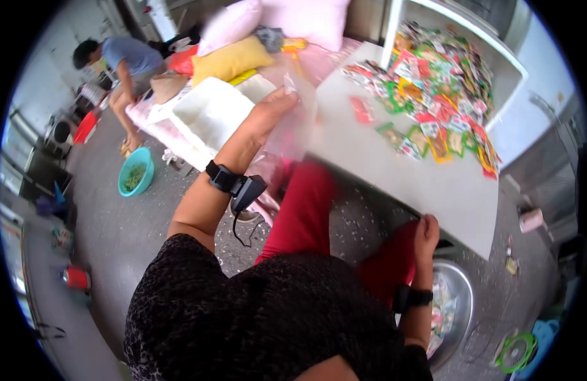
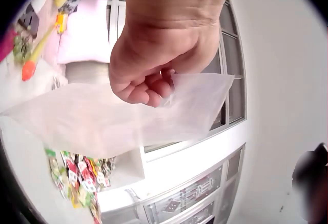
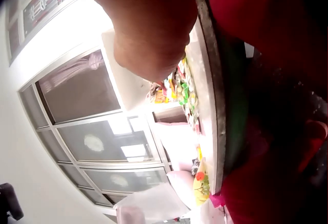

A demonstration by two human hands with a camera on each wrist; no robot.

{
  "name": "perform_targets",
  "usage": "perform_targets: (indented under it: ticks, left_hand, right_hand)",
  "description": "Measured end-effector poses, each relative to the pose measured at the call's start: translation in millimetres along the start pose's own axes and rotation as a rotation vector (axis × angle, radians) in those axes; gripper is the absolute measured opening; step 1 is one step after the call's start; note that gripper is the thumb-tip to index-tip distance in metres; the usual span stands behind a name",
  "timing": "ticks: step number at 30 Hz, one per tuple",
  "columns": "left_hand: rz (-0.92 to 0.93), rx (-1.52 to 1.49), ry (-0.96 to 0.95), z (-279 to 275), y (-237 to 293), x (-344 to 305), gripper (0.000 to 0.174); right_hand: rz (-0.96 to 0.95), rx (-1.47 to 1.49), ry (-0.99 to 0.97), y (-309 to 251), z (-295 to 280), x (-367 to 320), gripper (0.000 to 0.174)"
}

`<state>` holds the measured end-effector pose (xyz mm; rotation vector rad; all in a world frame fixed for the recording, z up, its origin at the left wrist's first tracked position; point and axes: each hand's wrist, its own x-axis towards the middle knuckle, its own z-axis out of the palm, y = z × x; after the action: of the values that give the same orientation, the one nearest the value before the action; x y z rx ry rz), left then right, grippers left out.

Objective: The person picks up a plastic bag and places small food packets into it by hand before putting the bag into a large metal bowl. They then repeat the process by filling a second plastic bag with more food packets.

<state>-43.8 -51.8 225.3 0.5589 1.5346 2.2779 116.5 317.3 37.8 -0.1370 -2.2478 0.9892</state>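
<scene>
My left hand [image 1: 274, 114] is raised over the left end of the table and pinches a clear plastic bag [image 2: 92, 119] at its edge. In the left wrist view the bag hangs spread out from the curled fingers. My right hand [image 1: 426, 237] is low beside the table's front edge, its fingers loosely curled, with no thing visible in it. In the right wrist view its fingertips are hidden behind the hand. Small colourful snack packets [image 1: 433, 108] lie heaped on the grey table [image 1: 395, 165], spilling from a white open-fronted box [image 1: 506, 95].
A metal basin [image 1: 466, 298] with more packets stands below my right forearm. Left of the table are a white foam box [image 1: 201, 117] and pillows [image 1: 233, 60]. A seated person [image 1: 128, 63] bends forward near a turquoise basin [image 1: 147, 166] of greens. A green fan [image 1: 517, 352] is at lower right.
</scene>
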Motion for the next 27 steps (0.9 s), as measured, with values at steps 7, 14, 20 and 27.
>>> perform_targets:
  ticks: [7, 14, 20, 27]
  left_hand:
    - [-0.195, -0.278, -0.135, 38.5, -49.0, 17.9, 0.018]
    - [-0.382, -0.717, -0.405, 85.5, -66.1, 18.8, 0.020]
    - [-0.431, -0.744, -0.387, 95.2, -88.2, 17.8, 0.020]
    - [-0.360, -0.252, -0.199, 35.6, -108.1, 47.4, 0.012]
  right_hand:
    - [0.024, 0.305, -0.082, -67.5, 13.6, 19.9, 0.012]
    - [0.797, 1.269, -0.501, -83.1, 36.2, 35.0, 0.038]
    - [0.651, 1.714, -0.638, -79.2, 53.3, 37.2, 0.035]
    - [0.755, 1.474, -0.386, -60.5, 21.7, 46.4, 0.010]
